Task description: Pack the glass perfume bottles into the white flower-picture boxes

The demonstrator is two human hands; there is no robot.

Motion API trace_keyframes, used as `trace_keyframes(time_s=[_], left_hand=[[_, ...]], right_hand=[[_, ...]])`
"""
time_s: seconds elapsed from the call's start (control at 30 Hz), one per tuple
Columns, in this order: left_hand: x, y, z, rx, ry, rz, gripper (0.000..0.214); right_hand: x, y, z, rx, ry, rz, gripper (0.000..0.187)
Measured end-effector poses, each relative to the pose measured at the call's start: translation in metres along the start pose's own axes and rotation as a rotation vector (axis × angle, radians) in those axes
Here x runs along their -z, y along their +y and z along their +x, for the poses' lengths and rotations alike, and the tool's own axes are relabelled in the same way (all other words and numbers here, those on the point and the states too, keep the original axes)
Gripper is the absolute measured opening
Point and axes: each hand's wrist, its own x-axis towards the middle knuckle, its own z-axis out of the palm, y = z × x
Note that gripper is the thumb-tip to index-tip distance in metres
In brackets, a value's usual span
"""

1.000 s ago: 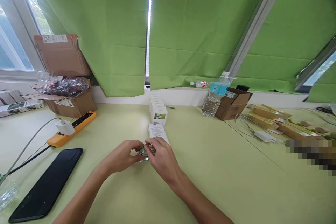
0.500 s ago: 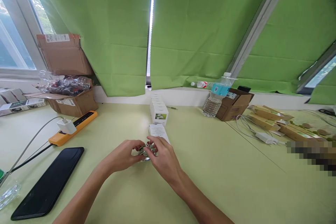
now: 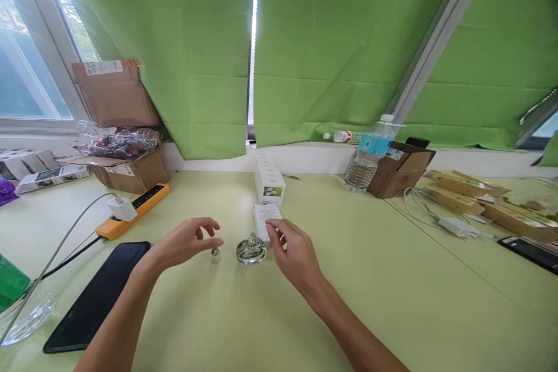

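A clear glass bottle (image 3: 251, 250), squat and rounded with a small silvery neck, stands on the table between my hands and touches neither. Just below the thumb of my left hand (image 3: 185, 241) is a small silvery cap (image 3: 215, 256); thumb and fingers are spread apart, and I cannot tell whether the thumb touches it. My right hand (image 3: 299, 247) hovers to the right of the bottle, over the edge of a white printed box (image 3: 264, 215). Its thumb and forefinger tips come together; anything between them is too small to make out.
Behind the box stands a row of small white cartons (image 3: 269, 183). To the left lie a black phone (image 3: 98, 296) and an orange power strip (image 3: 133, 212). A large water bottle (image 3: 366, 157), a cardboard box (image 3: 399, 171) and a charger with cable (image 3: 460, 226) are on the right.
My hands have come apart from around the glass bottle, which now stands alone. The left has moved left, with the silvery cap now beneath it; the right has moved right.
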Motion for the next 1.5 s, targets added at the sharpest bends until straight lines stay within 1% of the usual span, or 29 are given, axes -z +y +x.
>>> trace_keyframes(time_s=[0.07,0.13,0.2,0.33,0.4,0.43,0.5,0.57,0.67,0.73,0.83,0.9,1.1,1.3,1.5], left_hand=[[0.0,-0.005,-0.002,0.012,-0.11,0.007,0.046],[-0.005,-0.009,-0.002,0.017,-0.173,0.012,0.041],[-0.01,-0.01,0.0,0.009,-0.196,0.02,0.032],[-0.016,-0.009,0.004,-0.022,-0.179,0.019,0.019],[-0.014,-0.004,0.006,-0.06,-0.114,-0.019,0.021],[-0.014,0.0,0.006,-0.082,-0.051,-0.049,0.023],[-0.015,0.01,0.008,-0.128,0.117,-0.121,0.027],[-0.021,0.022,0.008,-0.181,0.262,-0.204,0.03],[-0.035,0.041,0.005,-0.286,0.373,-0.299,0.036],[-0.044,0.05,0.003,-0.334,0.395,-0.287,0.036],[-0.052,0.056,0.001,-0.356,0.392,-0.194,0.025],[-0.054,0.056,0.001,-0.368,0.38,-0.154,0.022],[-0.058,0.054,0.002,-0.399,0.349,-0.058,0.024],[-0.061,0.052,0.002,-0.381,0.299,-0.006,0.022],[-0.059,0.052,0.002,-0.354,0.281,-0.012,0.021]], right_hand=[[0.0,0.003,0.001,-0.012,-0.023,-0.028,0.026],[0.0,0.006,0.001,-0.03,-0.049,-0.054,0.027],[0.0,0.007,0.0,-0.048,-0.081,-0.075,0.028],[0.0,0.007,-0.002,-0.054,-0.139,-0.103,0.028],[0.001,0.007,-0.002,-0.061,-0.15,-0.113,0.027],[0.001,0.007,-0.001,-0.067,-0.153,-0.118,0.026],[0.001,0.007,-0.001,-0.078,-0.156,-0.126,0.025],[0.002,0.007,0.0,-0.085,-0.158,-0.13,0.025],[0.003,0.006,0.0,-0.092,-0.158,-0.131,0.024],[0.005,0.005,0.0,-0.095,-0.159,-0.131,0.024],[0.006,0.004,0.0,-0.097,-0.163,-0.131,0.022],[0.006,0.004,0.0,-0.096,-0.169,-0.132,0.022],[0.006,0.003,0.0,-0.088,-0.179,-0.147,0.022],[0.006,0.003,0.0,-0.1,-0.195,-0.142,0.023],[0.008,0.002,0.001,-0.105,-0.208,-0.153,0.024]])
